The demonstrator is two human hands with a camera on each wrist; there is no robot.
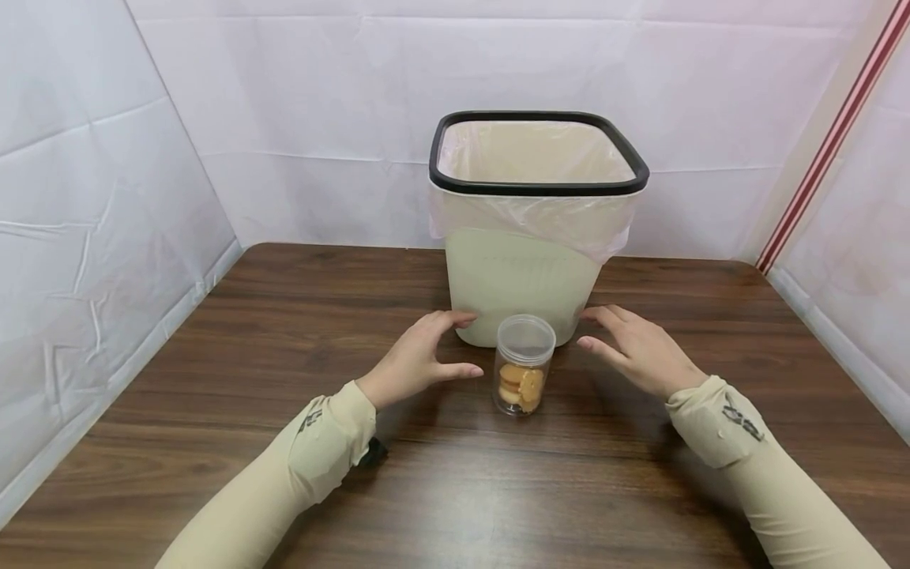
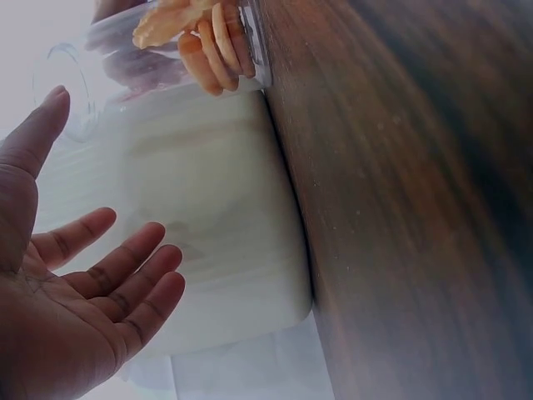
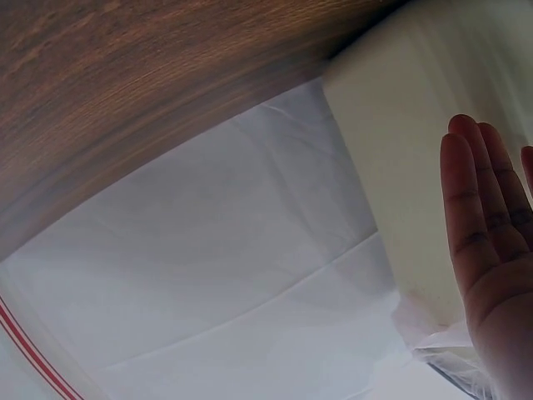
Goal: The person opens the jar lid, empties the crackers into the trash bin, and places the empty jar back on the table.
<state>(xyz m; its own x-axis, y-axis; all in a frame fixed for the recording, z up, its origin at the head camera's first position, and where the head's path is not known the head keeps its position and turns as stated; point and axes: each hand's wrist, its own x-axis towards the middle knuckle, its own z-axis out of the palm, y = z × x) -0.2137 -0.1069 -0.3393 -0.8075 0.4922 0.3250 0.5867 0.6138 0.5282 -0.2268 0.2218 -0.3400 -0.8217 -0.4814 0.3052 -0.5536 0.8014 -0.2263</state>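
Observation:
A clear plastic jar [image 1: 524,348] stands upright on the table, with orange-brown cookies [image 1: 521,385] in its lower part. Behind it is a cream trash can [image 1: 522,269] with a black rim and a pinkish plastic liner. To the jar's left is my left hand [image 1: 419,354], fingers spread, thumb apart from the jar. My right hand [image 1: 640,348] hovers on the other side, by the can's lower right corner, with nothing in its grasp. The left wrist view shows the jar [image 2: 150,62] beyond the relaxed fingers of that hand.
The dark wood table [image 1: 284,340] reaches back to a white sheet wall [image 1: 298,118]. Similar white sheets stand along both sides, with a red stripe [image 1: 832,142] at the right corner. Something small and black [image 1: 373,452] shows beneath the left wrist.

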